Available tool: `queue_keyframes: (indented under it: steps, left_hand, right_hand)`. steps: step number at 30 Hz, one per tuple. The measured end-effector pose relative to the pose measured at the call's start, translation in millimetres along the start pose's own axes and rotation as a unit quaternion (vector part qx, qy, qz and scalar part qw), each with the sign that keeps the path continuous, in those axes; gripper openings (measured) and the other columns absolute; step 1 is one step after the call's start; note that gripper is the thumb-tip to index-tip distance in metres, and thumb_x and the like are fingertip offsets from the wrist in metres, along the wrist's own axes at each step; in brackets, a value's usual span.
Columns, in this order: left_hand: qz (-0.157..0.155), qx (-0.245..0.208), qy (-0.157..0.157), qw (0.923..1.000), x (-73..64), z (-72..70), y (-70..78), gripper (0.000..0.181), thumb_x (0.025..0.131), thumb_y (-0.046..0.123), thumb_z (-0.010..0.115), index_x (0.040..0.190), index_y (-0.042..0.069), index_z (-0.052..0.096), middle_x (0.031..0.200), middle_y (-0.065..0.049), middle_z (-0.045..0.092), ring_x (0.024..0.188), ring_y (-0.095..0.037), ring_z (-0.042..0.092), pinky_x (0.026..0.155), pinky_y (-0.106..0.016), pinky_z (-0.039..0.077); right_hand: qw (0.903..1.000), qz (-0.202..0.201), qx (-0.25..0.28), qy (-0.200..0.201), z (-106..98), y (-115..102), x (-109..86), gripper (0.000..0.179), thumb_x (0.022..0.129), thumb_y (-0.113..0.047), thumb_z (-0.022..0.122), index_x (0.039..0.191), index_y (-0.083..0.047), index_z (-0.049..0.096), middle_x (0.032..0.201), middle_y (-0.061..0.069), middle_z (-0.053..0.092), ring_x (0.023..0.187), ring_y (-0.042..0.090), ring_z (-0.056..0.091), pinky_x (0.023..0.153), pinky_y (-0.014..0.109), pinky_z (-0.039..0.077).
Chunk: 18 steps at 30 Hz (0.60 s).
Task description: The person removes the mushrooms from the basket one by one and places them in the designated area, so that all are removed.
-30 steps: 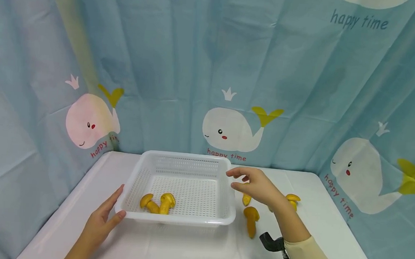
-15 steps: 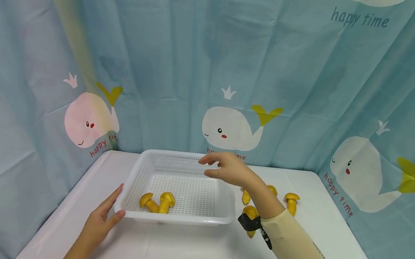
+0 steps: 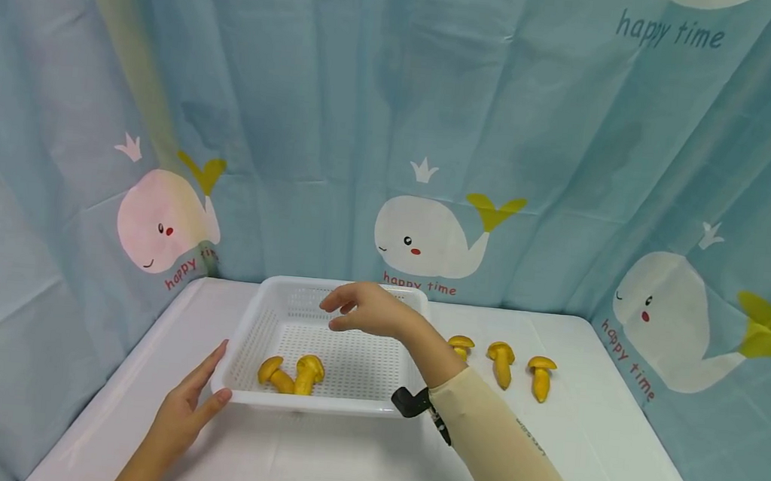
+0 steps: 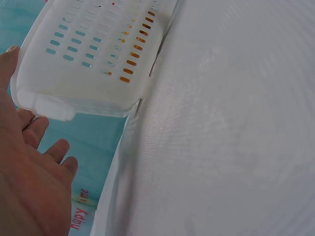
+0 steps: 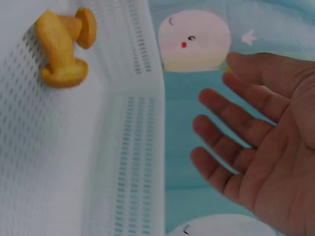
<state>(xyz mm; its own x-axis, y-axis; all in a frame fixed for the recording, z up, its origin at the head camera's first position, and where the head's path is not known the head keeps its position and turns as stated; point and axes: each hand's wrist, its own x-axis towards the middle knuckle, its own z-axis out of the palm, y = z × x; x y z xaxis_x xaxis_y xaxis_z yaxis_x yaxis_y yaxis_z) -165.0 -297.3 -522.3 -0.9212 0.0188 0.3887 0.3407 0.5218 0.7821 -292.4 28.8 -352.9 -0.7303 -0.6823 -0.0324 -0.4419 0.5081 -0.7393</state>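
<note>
Over the white basket [image 3: 359, 406], got the right hand [image 3: 370, 307] hanging in the air, fingers loosely spread. At the left rim, got the left hand [image 3: 185, 410] too, thumb and fingers spread wide against the edge. Inside, near the front left, see two yellow mushrooms [image 3: 309, 374] lying close together. Over on the white desk [image 3: 613, 455], right of the basket, see three more mushrooms [image 3: 501, 364], one partly behind the right forearm [image 3: 434, 354]. Behind all that, just blue whale curtain [image 3: 300, 113].

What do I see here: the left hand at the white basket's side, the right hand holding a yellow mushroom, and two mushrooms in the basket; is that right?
Not quite: the right hand holds nothing, as the right wrist view shows. The left hand is at the white basket's side, with two mushrooms inside.
</note>
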Motion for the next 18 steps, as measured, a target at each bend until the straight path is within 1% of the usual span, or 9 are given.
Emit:
queue_keyframes:
  steps: [3,7,13,18]
  left_hand:
    - [-0.002,-0.001,0.0,1.0,-1.1,-1.2,0.5,0.077,0.096,0.005,0.07,0.161,0.022,0.033,0.167,-0.006,0.032,0.147,0.013,0.023,0.106,0.0,0.027]
    - [-0.004,-0.002,-0.001,1.0,-1.6,-1.2,1.8,0.076,0.096,0.006,0.07,0.161,0.022,0.034,0.167,-0.005,0.032,0.147,0.014,0.023,0.105,0.0,0.027]
    - [0.008,-0.01,-0.002,0.9999,0.5,0.2,1.3,0.077,0.095,0.004,0.07,0.161,0.022,0.034,0.167,-0.005,0.032,0.149,0.01,0.024,0.107,0.0,0.026]
    - [0.004,-0.005,0.001,1.0,0.2,0.1,0.8,0.077,0.095,0.005,0.07,0.161,0.024,0.035,0.167,-0.005,0.033,0.147,0.012,0.024,0.106,0.0,0.026]
  right_hand:
    - [0.9989,0.017,0.04,-0.015,15.0,3.0,14.1,0.029,0.092,-0.019,0.077,0.12,-0.016,0.074,0.116,-0.007,0.072,0.106,0.009,0.065,0.089,0.028,0.057]
    - [0.9971,0.036,0.061,-0.028,32.9,9.0,28.9,0.027,0.091,-0.018,0.077,0.118,-0.015,0.074,0.112,-0.007,0.073,0.102,0.008,0.066,0.091,0.03,0.057]
    - [0.9948,0.047,0.088,-0.018,50.6,24.1,44.0,0.027,0.09,-0.014,0.078,0.117,-0.015,0.075,0.113,-0.007,0.073,0.104,0.009,0.067,0.097,0.036,0.056]
    - [0.9909,0.057,0.119,-0.025,61.7,31.2,53.5,0.027,0.09,-0.017,0.078,0.117,-0.018,0.075,0.117,-0.008,0.073,0.108,0.008,0.066,0.102,0.039,0.053]
